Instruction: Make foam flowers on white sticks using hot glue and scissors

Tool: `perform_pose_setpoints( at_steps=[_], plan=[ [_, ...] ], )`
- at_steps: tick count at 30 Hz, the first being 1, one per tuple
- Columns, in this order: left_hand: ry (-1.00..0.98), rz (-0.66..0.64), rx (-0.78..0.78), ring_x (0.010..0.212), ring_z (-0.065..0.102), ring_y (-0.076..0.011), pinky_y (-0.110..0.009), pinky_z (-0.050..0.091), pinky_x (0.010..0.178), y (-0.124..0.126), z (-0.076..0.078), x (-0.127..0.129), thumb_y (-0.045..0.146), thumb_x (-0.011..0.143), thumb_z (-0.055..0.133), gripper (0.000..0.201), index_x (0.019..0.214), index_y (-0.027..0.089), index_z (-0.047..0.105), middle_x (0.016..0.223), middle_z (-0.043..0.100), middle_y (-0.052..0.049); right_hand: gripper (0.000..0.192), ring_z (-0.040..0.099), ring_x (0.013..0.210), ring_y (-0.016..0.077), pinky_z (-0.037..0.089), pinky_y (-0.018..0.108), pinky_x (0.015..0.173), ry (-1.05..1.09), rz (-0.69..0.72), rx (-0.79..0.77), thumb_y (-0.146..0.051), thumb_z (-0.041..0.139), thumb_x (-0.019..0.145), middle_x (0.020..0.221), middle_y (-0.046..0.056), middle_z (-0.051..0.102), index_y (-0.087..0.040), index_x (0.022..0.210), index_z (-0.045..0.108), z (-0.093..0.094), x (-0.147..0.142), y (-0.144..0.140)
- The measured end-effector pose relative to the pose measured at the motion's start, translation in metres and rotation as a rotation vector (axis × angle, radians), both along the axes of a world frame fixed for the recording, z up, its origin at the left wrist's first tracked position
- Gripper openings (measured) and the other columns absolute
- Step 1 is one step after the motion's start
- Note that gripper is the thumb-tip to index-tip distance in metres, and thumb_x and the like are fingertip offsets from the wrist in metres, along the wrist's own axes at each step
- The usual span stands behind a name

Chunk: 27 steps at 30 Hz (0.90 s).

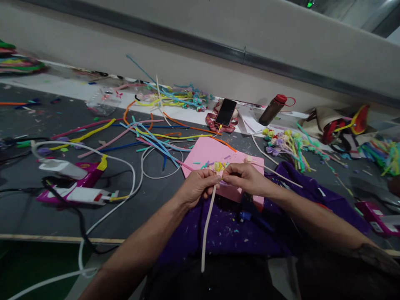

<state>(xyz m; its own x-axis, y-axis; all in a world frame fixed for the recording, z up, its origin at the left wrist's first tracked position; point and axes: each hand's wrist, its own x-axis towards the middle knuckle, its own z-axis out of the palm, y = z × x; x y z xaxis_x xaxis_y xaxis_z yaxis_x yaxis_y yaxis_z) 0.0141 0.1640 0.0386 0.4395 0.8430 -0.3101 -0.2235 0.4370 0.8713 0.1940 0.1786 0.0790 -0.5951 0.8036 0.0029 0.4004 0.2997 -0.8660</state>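
Head view: the left hand pinches the top of a long white pipe cleaner, which hangs down toward the person's lap. The right hand meets it fingertip to fingertip, closed on the same stem just under a small yellow flower. Both hands hover over a pink foam pad lying on a purple cloth. Loose coloured pipe cleaners are scattered across the dark bench; a phone and a bottle stand near the wall

You see a fuzzy white pipe cleaner over matt pink foam. Purple cloth looks soft; the phone is glossy.
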Motion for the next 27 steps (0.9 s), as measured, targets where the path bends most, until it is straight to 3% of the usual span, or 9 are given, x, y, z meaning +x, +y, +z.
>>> perform_pose_setpoints(
  at_steps=[5, 12, 18, 22, 27],
  plan=[
    [-0.074, -0.018, -0.018, 0.033, 0.035, -0.0007, -0.012, 0.024, 0.032, -0.002, 0.004, 0.0, 0.034, 0.066, 0.068, 0.027, 0.063, 0.013, 0.052, 0.05, 0.053, 0.004, 0.018, 0.046, 0.048, 0.0045, 0.034, 0.016, 0.042, 0.214, 0.064, -0.447, -0.031, 0.058, 0.079, 0.069, -0.002, 0.056, -0.013, 0.083, 0.058, -0.005, 0.007, 0.005],
    [-0.073, -0.028, -0.031, 0.033, 0.032, 0.0001, -0.013, 0.022, 0.031, -0.001, 0.003, 0.0, 0.035, 0.067, 0.068, 0.027, 0.064, 0.013, 0.053, 0.051, 0.053, 0.003, 0.021, 0.046, 0.039, 0.0032, 0.031, 0.013, 0.036, 0.342, -0.043, -0.569, -0.031, 0.068, 0.07, 0.054, -0.004, 0.055, -0.012, 0.072, 0.059, -0.015, 0.01, 0.014],
    [-0.112, -0.051, -0.062, 0.033, 0.033, 0.0001, -0.013, 0.021, 0.031, -0.002, 0.005, 0.0, 0.033, 0.066, 0.069, 0.027, 0.063, 0.013, 0.052, 0.052, 0.054, 0.004, 0.027, 0.043, 0.035, 0.0022, 0.029, 0.013, 0.031, 0.489, 0.008, -0.745, -0.036, 0.069, 0.067, 0.058, -0.003, 0.059, -0.011, 0.074, 0.06, -0.021, 0.005, 0.011],
    [-0.14, -0.047, -0.072, 0.033, 0.033, 0.0006, -0.013, 0.02, 0.031, -0.001, 0.003, -0.001, 0.033, 0.068, 0.068, 0.025, 0.064, 0.013, 0.054, 0.052, 0.053, 0.004, 0.027, 0.047, 0.036, 0.0038, 0.03, 0.014, 0.031, 0.442, -0.025, -0.643, -0.04, 0.062, 0.074, 0.06, -0.001, 0.061, -0.013, 0.076, 0.059, -0.021, 0.007, 0.01],
    [-0.149, -0.058, -0.093, 0.032, 0.028, 0.0005, -0.013, 0.016, 0.031, 0.002, -0.001, -0.001, 0.035, 0.069, 0.066, 0.028, 0.06, 0.012, 0.055, 0.044, 0.045, 0.005, 0.017, 0.056, 0.056, 0.0081, 0.042, 0.018, 0.048, 0.272, -0.101, -0.152, -0.027, 0.06, 0.078, 0.073, 0.001, 0.063, -0.015, 0.089, 0.063, -0.01, 0.011, 0.005]
  ],
)
